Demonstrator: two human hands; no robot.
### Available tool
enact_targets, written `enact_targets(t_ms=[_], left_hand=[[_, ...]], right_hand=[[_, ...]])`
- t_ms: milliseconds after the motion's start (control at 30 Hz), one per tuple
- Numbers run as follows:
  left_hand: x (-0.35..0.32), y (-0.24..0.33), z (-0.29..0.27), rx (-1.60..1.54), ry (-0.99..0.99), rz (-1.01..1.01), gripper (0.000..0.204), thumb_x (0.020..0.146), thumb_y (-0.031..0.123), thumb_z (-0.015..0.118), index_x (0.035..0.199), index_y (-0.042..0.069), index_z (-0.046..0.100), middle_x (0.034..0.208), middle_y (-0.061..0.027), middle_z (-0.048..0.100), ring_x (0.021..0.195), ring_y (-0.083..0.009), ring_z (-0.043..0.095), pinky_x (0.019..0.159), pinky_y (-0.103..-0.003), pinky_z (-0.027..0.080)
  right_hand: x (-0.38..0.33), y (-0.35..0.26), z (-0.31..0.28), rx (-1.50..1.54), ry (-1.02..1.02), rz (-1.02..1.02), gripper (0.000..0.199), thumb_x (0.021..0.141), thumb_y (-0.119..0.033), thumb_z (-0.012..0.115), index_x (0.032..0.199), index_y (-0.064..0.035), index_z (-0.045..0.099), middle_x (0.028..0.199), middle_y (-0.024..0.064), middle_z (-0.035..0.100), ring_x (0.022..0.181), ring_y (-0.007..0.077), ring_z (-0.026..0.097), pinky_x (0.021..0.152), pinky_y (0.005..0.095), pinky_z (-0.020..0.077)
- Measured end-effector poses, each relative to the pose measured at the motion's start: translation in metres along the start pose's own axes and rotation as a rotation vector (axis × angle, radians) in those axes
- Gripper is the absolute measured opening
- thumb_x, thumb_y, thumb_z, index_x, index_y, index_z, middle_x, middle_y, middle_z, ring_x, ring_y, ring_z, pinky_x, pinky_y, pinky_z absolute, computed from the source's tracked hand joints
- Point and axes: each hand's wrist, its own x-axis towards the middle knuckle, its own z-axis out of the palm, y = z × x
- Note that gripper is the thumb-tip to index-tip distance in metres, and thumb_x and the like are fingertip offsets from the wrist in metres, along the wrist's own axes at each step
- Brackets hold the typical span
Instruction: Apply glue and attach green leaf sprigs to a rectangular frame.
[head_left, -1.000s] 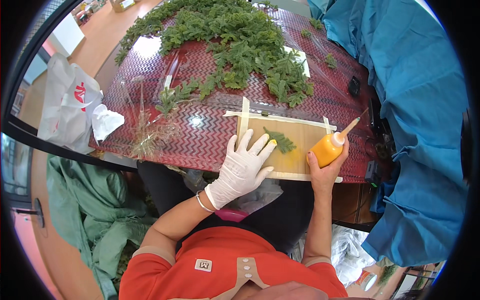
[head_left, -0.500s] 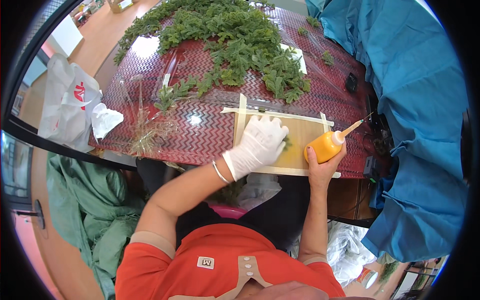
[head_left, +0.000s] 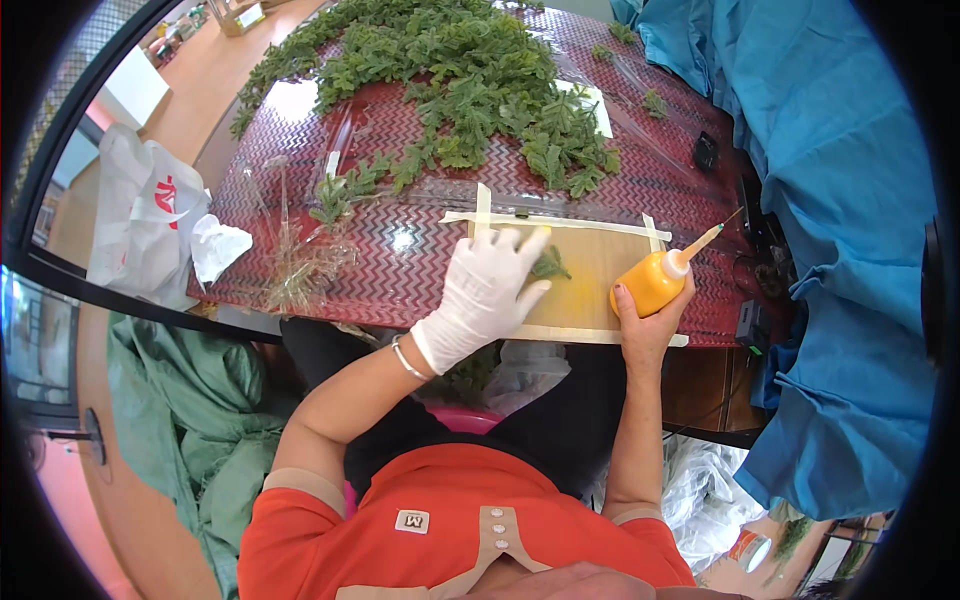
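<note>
My left hand (head_left: 485, 285) wears a white glove and rests over the left part of a tan board (head_left: 590, 255) edged with cream tape strips. Its fingers are stretched out and apart, and the index fingertip has a yellow tint. Beside them a small green sprig (head_left: 551, 264) lies on the board, partly behind the glove. Yellow smears show on the board's surface. My bare right hand (head_left: 650, 318) is wrapped round an orange squeeze bottle (head_left: 647, 284), whose thin nozzle tilts up to the right, over the board's right edge.
A big heap of green artificial sprigs (head_left: 470, 85) covers the far part of the red zigzag-patterned table (head_left: 390, 285). Glittery gold strands (head_left: 305, 275) and a white plastic bag (head_left: 140, 225) are on the left. Blue cloth (head_left: 850, 270) hangs at the right. A black object (head_left: 706, 151) sits near it.
My left hand has shifted left and its fingers have spread, uncovering more of the sprig and the board. The right hand holds the bottle in nearly the same place.
</note>
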Motion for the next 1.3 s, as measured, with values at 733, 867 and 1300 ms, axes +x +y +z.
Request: enact_targets(t_ms=[733, 867, 1300], left_hand=[[-0.043, 0.011, 0.031, 0.04, 0.237, 0.025, 0.058, 0.083, 0.022, 0.067, 0.137, 0.008, 0.053, 0.137, -0.0143, 0.053, 0.12, -0.0327, 0.051, 0.098, -0.042, 0.039], [-0.048, 0.008, 0.034, -0.046, 0.264, 0.002, 0.06, 0.082, 0.021, 0.068, 0.138, 0.008, 0.054, 0.137, -0.0147, 0.054, 0.121, -0.0323, 0.051, 0.1, -0.043, 0.039], [-0.03, 0.004, 0.025, -0.023, 0.158, 0.105, 0.054, 0.085, 0.023, 0.066, 0.134, 0.004, 0.055, 0.138, -0.0129, 0.054, 0.123, -0.0324, 0.051, 0.103, -0.044, 0.038]], right_hand=[[0.007, -0.025, -0.045, 0.061, -0.252, 0.114, 0.079, 0.079, -0.007, 0.076, 0.148, -0.0086, 0.036, 0.137, 0.0192, 0.051, 0.119, 0.0348, 0.055, 0.102, 0.0408, 0.0449], [-0.001, -0.035, -0.066, 0.02, -0.322, 0.136, 0.079, 0.078, -0.005, 0.076, 0.148, -0.0084, 0.039, 0.138, 0.0173, 0.051, 0.119, 0.0341, 0.056, 0.103, 0.0396, 0.0447], [-0.011, -0.043, -0.063, 0.056, -0.392, 0.046, 0.081, 0.074, -0.009, 0.081, 0.146, -0.008, 0.043, 0.138, 0.0166, 0.056, 0.114, 0.0328, 0.06, 0.1, 0.0391, 0.0469]])
